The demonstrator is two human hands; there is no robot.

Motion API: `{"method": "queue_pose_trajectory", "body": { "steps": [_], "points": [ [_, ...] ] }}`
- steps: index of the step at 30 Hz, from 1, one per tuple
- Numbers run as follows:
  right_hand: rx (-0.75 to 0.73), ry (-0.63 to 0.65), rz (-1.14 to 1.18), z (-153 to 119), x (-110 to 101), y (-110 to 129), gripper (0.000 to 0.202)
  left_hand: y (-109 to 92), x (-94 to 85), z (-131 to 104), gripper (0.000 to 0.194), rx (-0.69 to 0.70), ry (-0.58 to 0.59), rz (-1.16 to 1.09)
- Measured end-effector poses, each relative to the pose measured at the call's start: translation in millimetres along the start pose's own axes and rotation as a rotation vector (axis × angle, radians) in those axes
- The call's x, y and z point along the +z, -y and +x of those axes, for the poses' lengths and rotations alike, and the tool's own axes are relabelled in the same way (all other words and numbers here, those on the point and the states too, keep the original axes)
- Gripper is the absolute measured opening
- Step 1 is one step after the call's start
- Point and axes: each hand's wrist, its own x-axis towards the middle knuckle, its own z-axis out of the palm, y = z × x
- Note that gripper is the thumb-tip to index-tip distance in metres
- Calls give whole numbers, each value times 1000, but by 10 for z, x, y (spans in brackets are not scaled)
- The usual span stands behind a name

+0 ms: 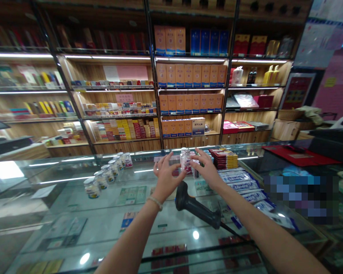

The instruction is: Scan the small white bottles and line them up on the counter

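Note:
A small clear jar with a white lid and pinkish contents (184,159) stands upright between my hands on the glass counter. My left hand (167,173) is at its left, fingers spread, thumb close to the jar's base. From the right, my right hand (208,170) reaches to the jar with fingers apart; its fingertips overlap the jar's side, and firm contact cannot be made out. More jars, partly covered by my right hand, sit just behind it. A black handheld barcode scanner (198,207) lies below my hands, its cable running right.
A row of white-lidded jars (101,179) stands at left on the glass counter (103,213). Right of my hands are stacked red-yellow packs (224,158) and blue-white packets (242,185). A red mat (300,156) lies farther right. Lit shelves with boxes (191,75) line the back wall.

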Motion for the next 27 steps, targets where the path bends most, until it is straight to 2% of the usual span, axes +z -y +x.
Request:
{"method": "queue_pose_trajectory", "body": {
  "steps": [9, 21, 27],
  "points": [
    [-19, -37, -47, -18, 30, 2, 21, 77, 67, 13, 27, 19, 39, 9],
    [1, -152, -73, -77, 70, 30, 20, 179, 103, 16, 21, 33, -135, -38],
    [7, -161, -103, -71, 100, 44, 18, 227, 117, 22, 17, 25, -148, -69]
  ]
}}
